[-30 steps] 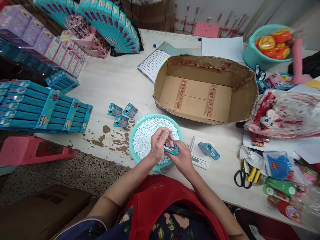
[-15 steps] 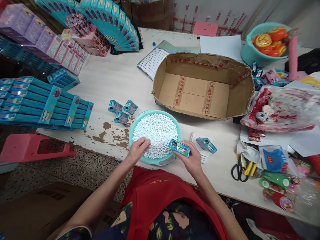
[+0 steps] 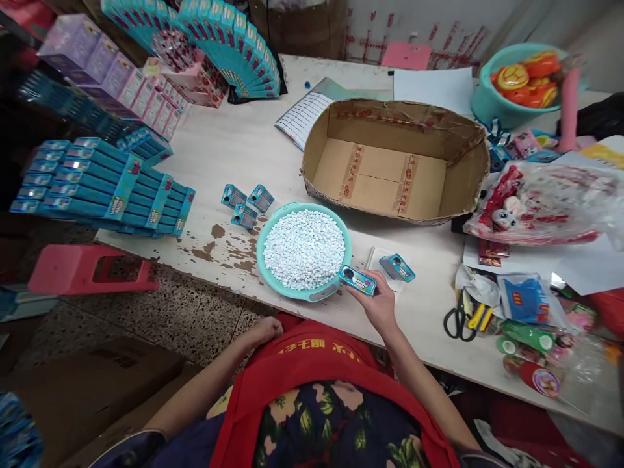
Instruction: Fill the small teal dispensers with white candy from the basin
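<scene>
A small blue printed box (image 3: 358, 280) with a dark round hole in its end is held by my right hand (image 3: 377, 302), just off the right rim of the bowl. The turquoise bowl (image 3: 273, 279) is full of small white pellets (image 3: 305, 250). My left hand (image 3: 266, 330) is down below the table's front edge, against my red apron (image 3: 316, 354); its fingers are curled, and what they hold, if anything, is hidden. Another blue box (image 3: 397, 267) lies on a flat white scale-like device (image 3: 377, 257). Left of the bowl stand three similar boxes (image 3: 244, 216).
An open cardboard box (image 3: 380, 175) sits behind the bowl. Stacked blue boxes (image 3: 112, 188) line the left side, above a pink stool (image 3: 82, 270). To the right lie black-handled scissors (image 3: 459, 320), a plastic bag (image 3: 546, 208) and a tub of orange toys (image 3: 507, 107).
My left hand has left the bowl and dropped to my apron. My right hand still holds the box, slightly right of the bowl. The view has shifted a little.
</scene>
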{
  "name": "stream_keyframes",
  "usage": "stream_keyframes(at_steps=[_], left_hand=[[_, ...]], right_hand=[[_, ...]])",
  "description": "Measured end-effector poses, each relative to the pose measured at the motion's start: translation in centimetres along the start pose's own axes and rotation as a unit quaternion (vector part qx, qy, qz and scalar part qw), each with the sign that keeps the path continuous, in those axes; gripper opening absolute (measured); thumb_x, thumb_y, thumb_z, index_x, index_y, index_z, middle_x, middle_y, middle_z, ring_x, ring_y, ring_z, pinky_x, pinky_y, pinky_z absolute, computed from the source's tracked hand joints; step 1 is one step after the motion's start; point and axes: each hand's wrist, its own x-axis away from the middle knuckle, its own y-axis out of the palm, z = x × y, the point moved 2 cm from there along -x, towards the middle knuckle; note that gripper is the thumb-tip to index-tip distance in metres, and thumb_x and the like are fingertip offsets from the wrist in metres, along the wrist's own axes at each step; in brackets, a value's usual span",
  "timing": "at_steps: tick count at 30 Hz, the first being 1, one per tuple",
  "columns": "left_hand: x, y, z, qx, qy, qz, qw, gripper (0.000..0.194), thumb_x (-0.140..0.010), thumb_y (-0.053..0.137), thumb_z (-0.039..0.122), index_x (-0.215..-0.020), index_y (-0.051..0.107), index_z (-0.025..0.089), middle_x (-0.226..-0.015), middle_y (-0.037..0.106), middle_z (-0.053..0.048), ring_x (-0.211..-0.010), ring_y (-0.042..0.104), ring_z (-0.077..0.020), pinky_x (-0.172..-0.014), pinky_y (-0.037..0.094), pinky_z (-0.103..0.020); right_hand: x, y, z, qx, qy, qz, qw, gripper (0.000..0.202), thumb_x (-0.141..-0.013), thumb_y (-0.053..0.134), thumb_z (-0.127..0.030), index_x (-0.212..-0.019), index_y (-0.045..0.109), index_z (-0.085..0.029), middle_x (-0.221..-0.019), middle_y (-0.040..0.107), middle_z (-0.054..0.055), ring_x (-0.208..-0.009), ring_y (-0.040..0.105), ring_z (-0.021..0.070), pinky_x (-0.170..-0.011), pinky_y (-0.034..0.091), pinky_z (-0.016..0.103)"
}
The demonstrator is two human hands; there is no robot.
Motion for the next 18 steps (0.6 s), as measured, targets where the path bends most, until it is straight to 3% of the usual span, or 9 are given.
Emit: stream_keyframes(at_steps=[5, 8, 10, 13, 15, 18], left_hand=[[0.0, -0.7, -0.7, -0.024, -0.017, 0.077, 0.997, 0.036, -0.061, 0.054, 0.053, -0.060, 0.056, 0.018, -0.060, 0.055, -0.001, -0.064, 0.052, -0.0196, -0.059, 0.034, -0.028], [0.0, 0.1, -0.4, -0.020, -0.035, 0.060, 0.997, 0.040, -0.062, 0.053, 0.058, -0.057, 0.056, 0.018, -0.057, 0.054, -0.001, -0.059, 0.052, -0.0192, -0.056, 0.034, -0.028], [-0.3, 1.1, 0.1, -0.015, -0.031, 0.051, 0.998, 0.034, -0.060, 0.057, 0.052, -0.054, 0.054, 0.018, -0.053, 0.051, 0.000, -0.057, 0.051, -0.0181, -0.055, 0.034, -0.027], [-0.4, 1.7, 0.9, -0.025, -0.030, 0.091, 0.995, 0.022, -0.057, 0.060, 0.038, -0.052, 0.053, 0.018, -0.051, 0.049, 0.001, -0.058, 0.052, -0.0185, -0.056, 0.035, -0.027], [0.4, 0.9, 1.0, -0.041, -0.036, 0.141, 0.989, 0.017, -0.062, 0.057, 0.034, -0.057, 0.054, 0.018, -0.055, 0.052, -0.002, -0.064, 0.055, -0.0208, -0.060, 0.037, -0.028], [2.5, -1.7, 1.7, -0.062, -0.014, 0.234, 0.970, 0.021, -0.077, 0.045, 0.036, -0.074, 0.058, 0.019, -0.076, 0.061, -0.006, -0.082, 0.057, -0.0230, -0.073, 0.040, -0.031]], right_hand=[[0.1, 0.0, -0.5, -0.010, -0.009, -0.002, 1.000, 0.036, -0.068, 0.076, -0.037, -0.098, 0.064, -0.021, -0.096, 0.061, 0.006, -0.093, 0.060, 0.0222, -0.084, 0.048, 0.040], [0.6, -0.4, -0.5, -0.015, -0.006, 0.006, 1.000, 0.037, -0.068, 0.076, -0.039, -0.097, 0.064, -0.020, -0.095, 0.062, 0.006, -0.091, 0.061, 0.0222, -0.082, 0.050, 0.039], [1.0, -0.8, -0.1, -0.014, -0.001, 0.010, 1.000, 0.036, -0.068, 0.075, -0.040, -0.096, 0.064, -0.019, -0.094, 0.063, 0.006, -0.088, 0.061, 0.0219, -0.080, 0.050, 0.039], [1.6, -1.8, 0.9, -0.012, 0.003, 0.012, 1.000, 0.034, -0.069, 0.074, -0.039, -0.095, 0.065, -0.019, -0.092, 0.063, 0.006, -0.086, 0.062, 0.0216, -0.078, 0.051, 0.038], [2.1, -2.8, 1.6, -0.010, 0.001, 0.013, 1.000, 0.034, -0.069, 0.074, -0.038, -0.096, 0.065, -0.020, -0.093, 0.062, 0.005, -0.087, 0.061, 0.0217, -0.079, 0.051, 0.038], [2.7, -4.2, 2.1, -0.001, -0.005, 0.029, 1.000, 0.035, -0.069, 0.075, -0.037, -0.097, 0.064, -0.020, -0.095, 0.062, 0.006, -0.091, 0.060, 0.0220, -0.081, 0.051, 0.039]])
